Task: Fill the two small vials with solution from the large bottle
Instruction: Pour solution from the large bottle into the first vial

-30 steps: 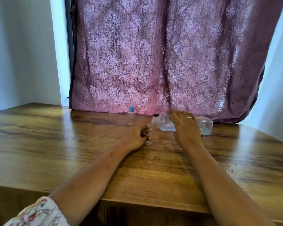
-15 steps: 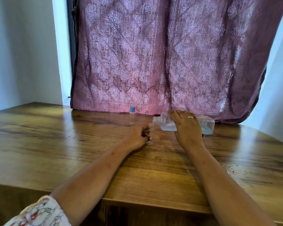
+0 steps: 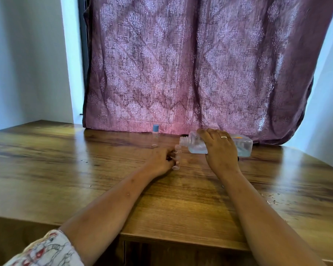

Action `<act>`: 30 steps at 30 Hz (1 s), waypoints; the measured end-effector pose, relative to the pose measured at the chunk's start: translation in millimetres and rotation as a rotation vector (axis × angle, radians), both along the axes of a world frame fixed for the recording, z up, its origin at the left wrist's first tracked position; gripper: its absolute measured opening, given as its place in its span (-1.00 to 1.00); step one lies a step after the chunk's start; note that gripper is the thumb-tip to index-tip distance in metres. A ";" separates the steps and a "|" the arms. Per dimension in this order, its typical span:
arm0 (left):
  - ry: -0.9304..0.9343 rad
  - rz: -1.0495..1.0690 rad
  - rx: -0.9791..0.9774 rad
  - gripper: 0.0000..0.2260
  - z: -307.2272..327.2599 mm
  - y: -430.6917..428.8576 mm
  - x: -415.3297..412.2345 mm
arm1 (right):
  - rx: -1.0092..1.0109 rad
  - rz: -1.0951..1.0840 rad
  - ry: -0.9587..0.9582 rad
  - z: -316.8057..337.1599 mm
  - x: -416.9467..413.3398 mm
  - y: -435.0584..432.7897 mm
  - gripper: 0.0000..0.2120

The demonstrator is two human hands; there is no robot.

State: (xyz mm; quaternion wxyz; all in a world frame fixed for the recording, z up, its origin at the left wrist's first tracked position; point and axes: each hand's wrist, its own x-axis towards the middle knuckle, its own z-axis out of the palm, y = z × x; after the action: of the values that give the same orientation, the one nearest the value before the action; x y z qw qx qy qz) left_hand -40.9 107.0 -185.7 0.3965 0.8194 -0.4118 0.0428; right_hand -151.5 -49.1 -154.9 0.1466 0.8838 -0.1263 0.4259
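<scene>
Wooden table point(image 3: 65, 169), capped vial point(image 3: 155, 138) upright, open vial point(image 3: 178, 150), perhaps droplets point(image 3: 270, 198)

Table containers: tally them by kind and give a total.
Small vials: 2, the blue-capped vial and the open vial held by the left hand
Large bottle: 1, gripped by the right hand
Total: 3

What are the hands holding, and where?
Right hand grips the large bottle around its middle; left hand holds a small vial by its side.
</scene>
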 end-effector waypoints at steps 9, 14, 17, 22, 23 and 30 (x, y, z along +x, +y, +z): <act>0.009 -0.009 -0.005 -0.65 1.7 0.9 -2.5 | -0.009 -0.001 0.001 0.2 0.3 0.9 -0.40; 0.002 -0.003 -0.004 -0.61 2.8 0.8 -3.2 | -0.001 -0.002 0.016 0.4 0.3 -0.1 -0.41; 0.006 -0.006 -0.004 -0.62 2.2 1.2 -3.3 | -0.003 -0.005 0.013 0.3 -0.1 0.0 -0.41; 0.011 -0.013 -0.006 -0.61 2.3 1.2 -3.2 | -0.010 0.001 0.017 1.1 0.3 0.4 -0.41; 0.006 -0.010 -0.002 -0.61 2.6 1.3 -3.5 | -0.010 -0.001 0.019 1.1 0.2 0.2 -0.41; -0.025 0.003 -0.013 -0.64 0.9 1.0 -2.1 | -0.022 0.005 -0.005 1.0 -0.1 0.9 -0.40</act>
State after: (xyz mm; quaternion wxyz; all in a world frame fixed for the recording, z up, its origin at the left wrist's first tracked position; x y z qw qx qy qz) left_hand -43.1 108.0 -184.8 0.3966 0.8167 -0.4154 0.0564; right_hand -151.6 -48.2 -153.9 0.1551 0.8813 -0.1198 0.4300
